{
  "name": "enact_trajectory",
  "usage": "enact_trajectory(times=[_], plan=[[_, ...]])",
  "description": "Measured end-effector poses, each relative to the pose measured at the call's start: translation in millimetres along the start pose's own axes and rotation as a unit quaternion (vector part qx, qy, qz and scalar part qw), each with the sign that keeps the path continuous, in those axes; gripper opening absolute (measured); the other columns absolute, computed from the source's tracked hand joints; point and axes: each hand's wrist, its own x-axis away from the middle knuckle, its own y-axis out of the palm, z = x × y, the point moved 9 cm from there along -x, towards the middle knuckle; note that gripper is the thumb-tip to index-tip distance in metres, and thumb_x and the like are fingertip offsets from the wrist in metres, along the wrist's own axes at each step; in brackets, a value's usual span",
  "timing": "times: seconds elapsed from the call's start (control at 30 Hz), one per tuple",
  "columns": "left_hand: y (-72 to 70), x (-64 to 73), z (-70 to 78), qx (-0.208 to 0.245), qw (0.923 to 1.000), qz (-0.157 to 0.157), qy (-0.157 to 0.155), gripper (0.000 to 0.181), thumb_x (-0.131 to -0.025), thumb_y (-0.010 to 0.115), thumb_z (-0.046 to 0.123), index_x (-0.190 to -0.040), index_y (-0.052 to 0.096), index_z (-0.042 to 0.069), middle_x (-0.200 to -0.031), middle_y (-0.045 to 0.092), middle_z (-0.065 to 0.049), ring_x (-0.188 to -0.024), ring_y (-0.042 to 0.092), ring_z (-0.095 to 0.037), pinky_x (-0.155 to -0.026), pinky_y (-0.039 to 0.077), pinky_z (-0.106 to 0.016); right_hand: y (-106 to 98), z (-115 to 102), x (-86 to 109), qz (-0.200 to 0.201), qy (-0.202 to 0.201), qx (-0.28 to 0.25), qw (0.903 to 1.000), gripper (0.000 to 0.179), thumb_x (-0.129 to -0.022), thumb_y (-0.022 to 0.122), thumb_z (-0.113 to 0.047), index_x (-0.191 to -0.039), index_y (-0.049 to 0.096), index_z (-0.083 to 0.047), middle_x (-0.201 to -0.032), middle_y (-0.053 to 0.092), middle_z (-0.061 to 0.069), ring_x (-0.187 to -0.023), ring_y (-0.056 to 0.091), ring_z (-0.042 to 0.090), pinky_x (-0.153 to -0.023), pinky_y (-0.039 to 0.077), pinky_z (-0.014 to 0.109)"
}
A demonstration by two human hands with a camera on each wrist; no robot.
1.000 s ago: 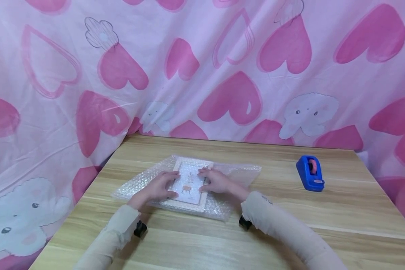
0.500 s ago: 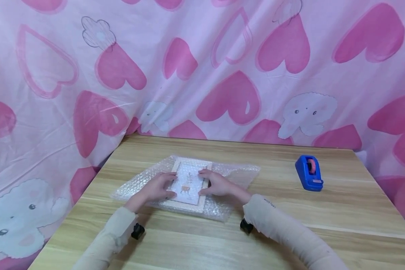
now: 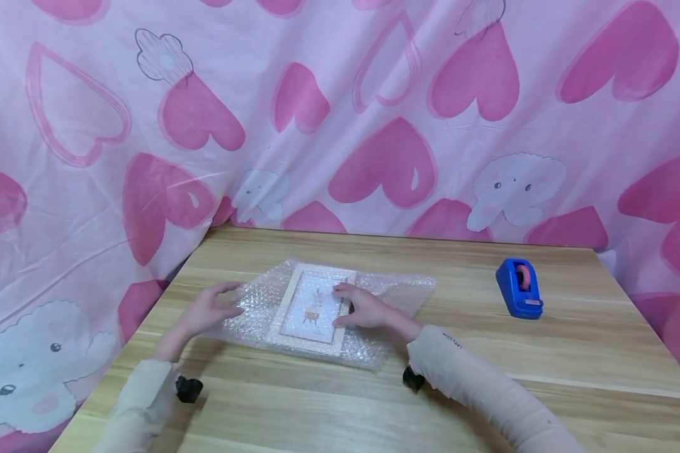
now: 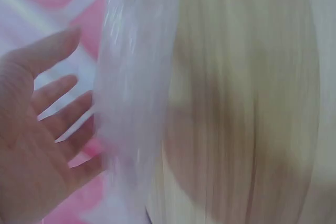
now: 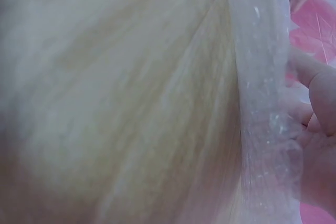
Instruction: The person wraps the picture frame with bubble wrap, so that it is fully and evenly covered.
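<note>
A picture frame (image 3: 308, 305) with a pale border and a small brown animal drawing lies face up on a sheet of bubble wrap (image 3: 260, 296). My right hand (image 3: 365, 308) rests at the frame's right side, fingertips and thumb spread over its border and picture. Off to the left, my left hand (image 3: 204, 309) reaches the sheet's left part with thumb and fingers apart. The left wrist view shows that hand (image 4: 39, 129) with loosely spread fingers beside the wrap's edge (image 4: 134, 98). In the right wrist view, the wrap (image 5: 262, 98) partly hides the right hand (image 5: 320, 129).
A blue tape dispenser (image 3: 518, 289) with a pink roll stands at the right on the wooden table (image 3: 340, 402). Behind the table hangs a pink curtain (image 3: 317, 157) printed with hearts, which also runs along the left side.
My left hand has left the frame's left side and moved left to the outer part of the bubble wrap. The right hand stays at the frame, which keeps its place.
</note>
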Motion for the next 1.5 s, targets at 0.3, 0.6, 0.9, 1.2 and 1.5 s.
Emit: enact_trajectory(times=[0.3, 0.6, 0.9, 1.2, 1.5], plan=[[-28.9, 35.1, -44.9, 0.102, 0.9872, -0.076, -0.097, 0.058, -0.090, 0.054, 0.017, -0.136, 0.030, -0.008, -0.132, 0.041, -0.030, -0.110, 0.052, -0.020, -0.074, 0.050, -0.033, -1, -5, 0.9, -0.001, -0.012, 0.006, 0.9999, 0.069, -0.078, 0.071, -0.027, -0.133, 0.041, 0.003, -0.142, 0.033, 0.017, -0.132, 0.027, 0.031, -0.110, 0.020, 0.040], [-23.9, 50.5, -57.6, 0.177, 0.9724, -0.112, -0.103, 0.066, -0.083, 0.061, 0.009, -0.134, 0.026, -0.014, -0.131, 0.033, -0.038, -0.095, 0.054, 0.001, -0.077, 0.052, -0.028, 2, -4, 0.9, -0.001, -0.011, 0.001, 0.9999, 0.068, -0.078, 0.070, -0.026, -0.132, 0.041, 0.003, -0.143, 0.032, 0.016, -0.133, 0.025, 0.030, -0.110, 0.019, 0.041], [-23.9, 54.4, -57.5, 0.159, 0.9770, -0.100, -0.101, 0.070, -0.077, 0.069, 0.010, -0.133, 0.033, -0.011, -0.126, 0.044, -0.029, -0.097, 0.050, 0.004, -0.080, 0.045, -0.018, 2, -1, 1.0, 0.006, -0.013, -0.014, 0.9998, 0.067, -0.077, 0.071, -0.026, -0.131, 0.043, 0.002, -0.142, 0.033, 0.015, -0.134, 0.022, 0.029, -0.110, 0.016, 0.041], [-21.7, 51.9, -44.9, 0.221, 0.9685, -0.083, -0.078, 0.061, -0.083, 0.063, 0.005, -0.131, 0.030, -0.014, -0.108, 0.059, 0.013, -0.095, 0.057, -0.002, -0.077, 0.052, -0.025, 1, 2, 1.6, 0.009, -0.004, -0.026, 0.9996, 0.067, -0.078, 0.071, -0.026, -0.132, 0.043, 0.001, -0.144, 0.032, 0.013, -0.135, 0.019, 0.028, -0.111, 0.015, 0.042], [-28.6, 44.7, -15.7, 0.185, 0.9812, -0.048, -0.022, 0.052, -0.084, 0.062, 0.005, -0.127, 0.039, -0.014, -0.107, 0.063, 0.009, -0.095, 0.057, 0.001, -0.074, 0.053, -0.025, 2, 4, 1.3, 0.012, 0.002, -0.024, 0.9996, 0.067, -0.078, 0.071, -0.028, -0.132, 0.042, 0.000, -0.144, 0.031, 0.012, -0.135, 0.019, 0.027, -0.111, 0.015, 0.042]])
